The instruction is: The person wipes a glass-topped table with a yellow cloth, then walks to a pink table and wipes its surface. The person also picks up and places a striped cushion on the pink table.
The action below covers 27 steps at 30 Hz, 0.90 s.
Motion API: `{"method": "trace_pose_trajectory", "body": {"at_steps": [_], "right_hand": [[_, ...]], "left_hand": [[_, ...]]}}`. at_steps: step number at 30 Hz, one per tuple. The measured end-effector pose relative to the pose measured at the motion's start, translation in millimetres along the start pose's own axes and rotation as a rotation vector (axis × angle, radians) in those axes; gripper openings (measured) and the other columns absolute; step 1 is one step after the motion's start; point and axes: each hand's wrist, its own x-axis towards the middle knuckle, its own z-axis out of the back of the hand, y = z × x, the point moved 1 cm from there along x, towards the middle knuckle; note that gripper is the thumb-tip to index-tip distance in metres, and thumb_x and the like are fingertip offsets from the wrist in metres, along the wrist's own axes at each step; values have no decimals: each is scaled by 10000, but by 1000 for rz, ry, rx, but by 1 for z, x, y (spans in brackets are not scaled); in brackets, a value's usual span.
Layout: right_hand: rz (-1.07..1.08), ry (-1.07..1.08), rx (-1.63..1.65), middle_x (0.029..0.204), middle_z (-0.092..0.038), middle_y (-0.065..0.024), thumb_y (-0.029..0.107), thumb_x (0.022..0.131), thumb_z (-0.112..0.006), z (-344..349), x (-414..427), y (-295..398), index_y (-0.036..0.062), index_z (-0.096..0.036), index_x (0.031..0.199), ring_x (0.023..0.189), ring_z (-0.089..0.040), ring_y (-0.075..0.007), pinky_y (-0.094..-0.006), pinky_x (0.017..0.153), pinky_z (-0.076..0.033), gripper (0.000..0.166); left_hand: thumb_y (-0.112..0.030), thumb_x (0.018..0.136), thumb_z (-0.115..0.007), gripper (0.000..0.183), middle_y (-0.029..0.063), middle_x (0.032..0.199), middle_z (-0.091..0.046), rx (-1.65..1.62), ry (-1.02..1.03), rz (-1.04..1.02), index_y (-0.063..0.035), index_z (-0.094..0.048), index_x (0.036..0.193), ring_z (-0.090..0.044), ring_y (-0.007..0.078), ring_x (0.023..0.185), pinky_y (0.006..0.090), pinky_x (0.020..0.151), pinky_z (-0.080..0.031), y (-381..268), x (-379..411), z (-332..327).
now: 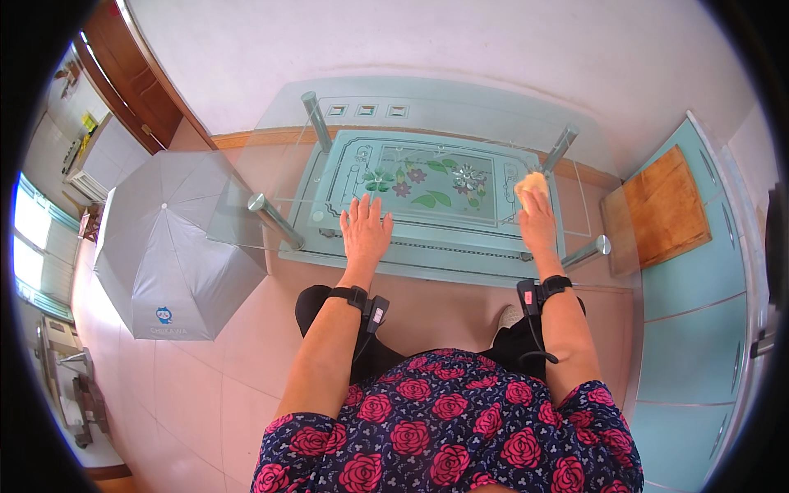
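Note:
Before me stands a glass table with a clear upper pane (431, 92) on metal posts and a pale-green, flower-patterned lower shelf (456, 179). My left hand (365, 229) rests palm down, fingers spread, over the front part of the glass and holds nothing. Farther right, my right hand (538, 223) presses a yellowish cloth (531, 187) against the glass near the back right post (562, 148). The palm side of both hands is hidden. Each wrist wears a black strap with a small device.
An open silver umbrella (185, 246) stands on the tiled floor (185, 394) at the table's left. On the right, a wooden board (675, 209) leans against pale-blue cabinets (693, 351). A white wall (431, 37) rises behind the table, and a brown door (132, 68) is at back left.

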Motion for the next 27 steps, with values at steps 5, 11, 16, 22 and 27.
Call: {"method": "trace_pose_trajectory", "body": {"at_steps": [5, 11, 16, 22, 27], "right_hand": [[-38, -33, -30, 1390, -464, -102, 138, 836, -585, 15, -16, -22, 96, -531, 1279, 1277, -447, -303, -412, 1021, -406, 448], [5, 21, -12, 1402, -449, -87, 157, 835, -599, 18, -23, 5, 103, -527, 1287, 1287, -435, -296, -406, 1028, -399, 461], [247, 51, 140, 1387, -462, -80, 158, 823, -622, 11, -29, 78, 114, -536, 1278, 1298, -429, -278, -417, 1014, -400, 465], [344, 188, 262, 1409, -449, -35, 159, 833, -631, 20, -33, 151, 169, -521, 1310, 1328, -397, -252, -425, 1047, -366, 491], [286, 197, 265, 1437, -424, -12, 181, 866, -604, 16, -34, 146, 188, -497, 1345, 1352, -367, -231, -424, 1077, -334, 491]], "left_hand": [[-347, 917, -532, 453, 105, 1421, -427, 8, -4, 8, -115, -501, 1305, -334, 318, 1354, 537, 1111, -229, 2, -1, 0], [-350, 917, -532, 457, 104, 1423, -425, -2, 26, 25, -120, -493, 1310, -331, 319, 1355, 537, 1114, -225, 0, -1, 0], [-364, 932, -511, 452, 85, 1420, -437, 36, 12, 8, -112, -512, 1308, -343, 296, 1350, 522, 1107, -241, 1, -1, -1], [-354, 922, -522, 455, 104, 1425, -423, 3, 25, 11, -119, -498, 1310, -330, 319, 1355, 536, 1113, -228, 3, 0, 0], [-355, 920, -524, 454, 102, 1417, -436, -1, 11, 6, -119, -505, 1307, -339, 320, 1350, 537, 1108, -235, 4, -1, -1]]}}
